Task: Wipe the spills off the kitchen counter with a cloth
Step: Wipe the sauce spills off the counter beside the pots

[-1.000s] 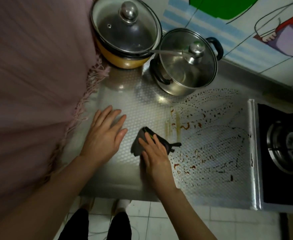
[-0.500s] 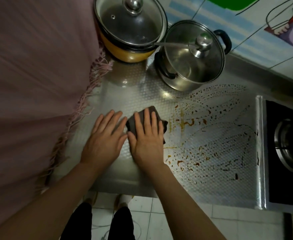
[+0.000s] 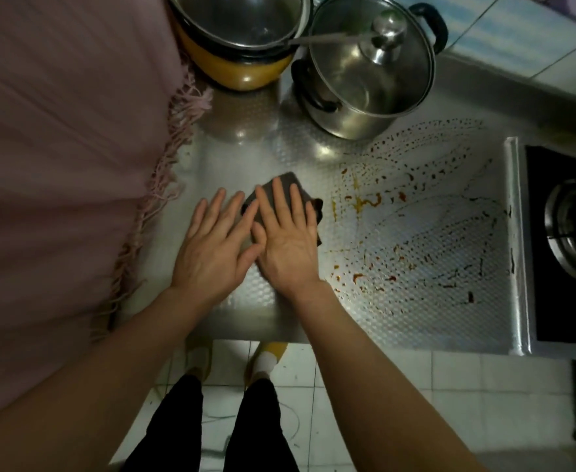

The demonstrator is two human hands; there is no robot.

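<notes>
Dark grey, flattened cloth (image 3: 281, 189) sits pinned under the right hand (image 3: 288, 245), fingers splayed, left hand (image 3: 211, 255) flat and empty beside it, while orange-red sauce spills (image 3: 368, 202) streak the steel counter (image 3: 232, 155) toward three o'clock, nearer the right hand.

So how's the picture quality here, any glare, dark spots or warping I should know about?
Head view: dim overall, with bright glare patches on the steel counter below the pots; the wide-angle lens bends the counter edge and stove; the pink cloth at left is soft and blurred; both hands and the reddish spills stay readable.
</notes>
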